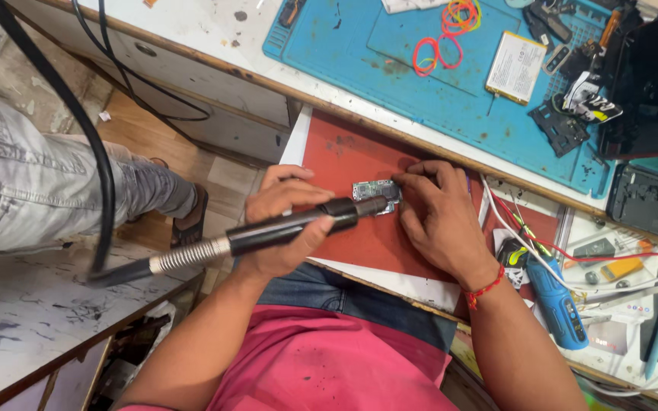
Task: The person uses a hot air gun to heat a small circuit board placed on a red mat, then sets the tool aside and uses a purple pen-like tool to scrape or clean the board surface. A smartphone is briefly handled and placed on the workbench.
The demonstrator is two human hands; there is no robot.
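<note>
**Hot-air wand over a small board on the red mat**

Our left hand (279,228) is closed around the black hot-air wand (298,224), fingers wrapped over the barrel; its metal nozzle reaches the small circuit board (375,194). The board lies flat on the red mat (344,152), which rests on a white pull-out surface (413,285) below the main bench. Our right hand (439,217) lies palm-down just beside the board, fingertips (409,179) pinched at its right edge; whether they hold a tool we cannot tell. A red thread band (485,289) circles that wrist.

The wand's coiled spring collar (188,257) and thick black hose (78,137) run off left, crossing another person's grey-trousered leg (32,183).

Further up: a blue work mat (390,53) with loose rubber bands (447,34), a flat battery pack (515,67) and black phone parts (561,125). To the right, red and white wires (542,243) and a blue electric screwdriver (557,301) crowd close to our right forearm.
</note>
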